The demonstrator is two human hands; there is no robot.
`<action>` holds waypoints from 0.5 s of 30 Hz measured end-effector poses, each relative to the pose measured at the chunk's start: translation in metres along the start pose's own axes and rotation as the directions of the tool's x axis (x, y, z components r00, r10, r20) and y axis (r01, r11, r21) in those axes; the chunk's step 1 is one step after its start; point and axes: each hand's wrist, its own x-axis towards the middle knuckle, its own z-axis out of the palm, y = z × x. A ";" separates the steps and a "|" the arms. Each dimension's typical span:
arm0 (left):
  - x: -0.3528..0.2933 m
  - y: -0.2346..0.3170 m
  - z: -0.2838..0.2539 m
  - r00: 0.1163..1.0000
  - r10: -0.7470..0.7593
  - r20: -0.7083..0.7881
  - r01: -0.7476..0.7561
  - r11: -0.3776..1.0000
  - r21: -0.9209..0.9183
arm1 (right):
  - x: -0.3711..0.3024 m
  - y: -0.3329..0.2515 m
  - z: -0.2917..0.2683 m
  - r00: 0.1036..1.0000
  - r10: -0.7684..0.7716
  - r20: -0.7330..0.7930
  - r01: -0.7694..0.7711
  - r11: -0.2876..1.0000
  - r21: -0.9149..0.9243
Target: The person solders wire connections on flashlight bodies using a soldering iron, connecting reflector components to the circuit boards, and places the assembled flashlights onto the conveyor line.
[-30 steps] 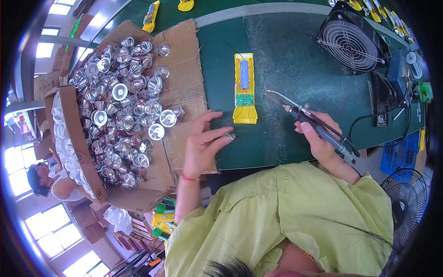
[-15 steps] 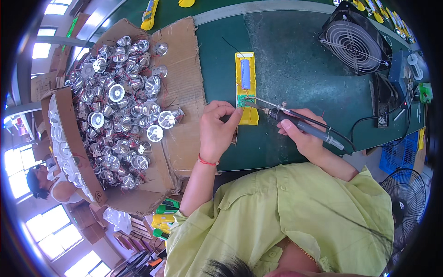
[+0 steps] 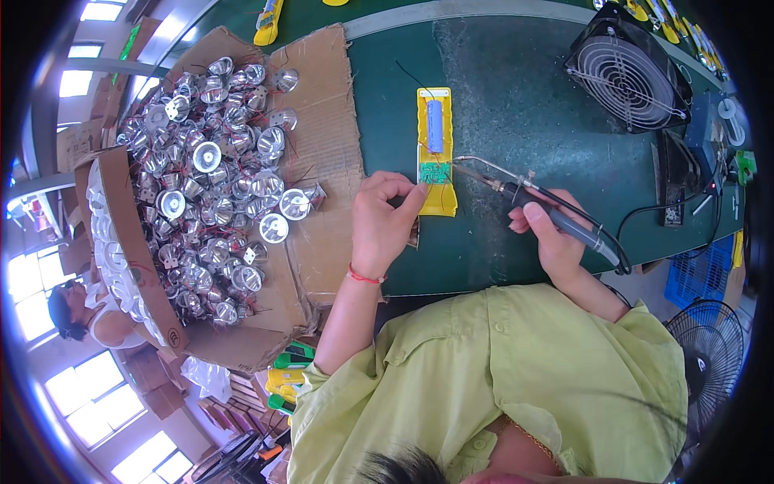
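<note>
On the green table lies a yellow plastic housing [image 3: 438, 202], with a blue cylindrical battery [image 3: 435, 127] in its upper part. A small green circuit board [image 3: 434, 173] sits below the battery, with thin wires around it. My left hand [image 3: 387, 216] is closed in a pinch at the board's lower left edge; whatever is between its fingertips is too small to make out. My right hand [image 3: 552, 231] grips a soldering iron [image 3: 556, 216] with a thin metal feed tube alongside. Its tip points left, just right of the board and apart from it.
At left, cardboard [image 3: 322, 145] carries a heap of silver reflector cups [image 3: 214, 206] with red wires. A square fan [image 3: 625, 73] stands at the far right, near a cable [image 3: 645, 211]. More yellow housings [image 3: 268, 22] lie at the back. Another person [image 3: 101, 315] is at the left.
The soldering iron in my right hand has drawn back to the right, its tip off the circuit board. My left hand keeps its pinch beside the board. The whole view has shifted slightly.
</note>
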 end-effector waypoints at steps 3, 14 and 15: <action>0.001 0.000 0.000 1.000 0.016 -0.002 -0.016 1.000 -0.004 | 0.000 -0.001 -0.002 1.000 -0.013 0.004 0.013 1.000 -0.016; 0.002 0.008 -0.013 0.987 -0.151 -0.051 0.130 0.949 -0.286 | 0.009 -0.007 -0.038 0.991 -0.103 -0.085 0.091 0.987 -0.135; 0.013 0.011 -0.013 0.990 -0.132 -0.051 0.113 0.954 -0.279 | 0.012 -0.006 -0.041 0.989 -0.119 -0.093 0.106 0.986 -0.128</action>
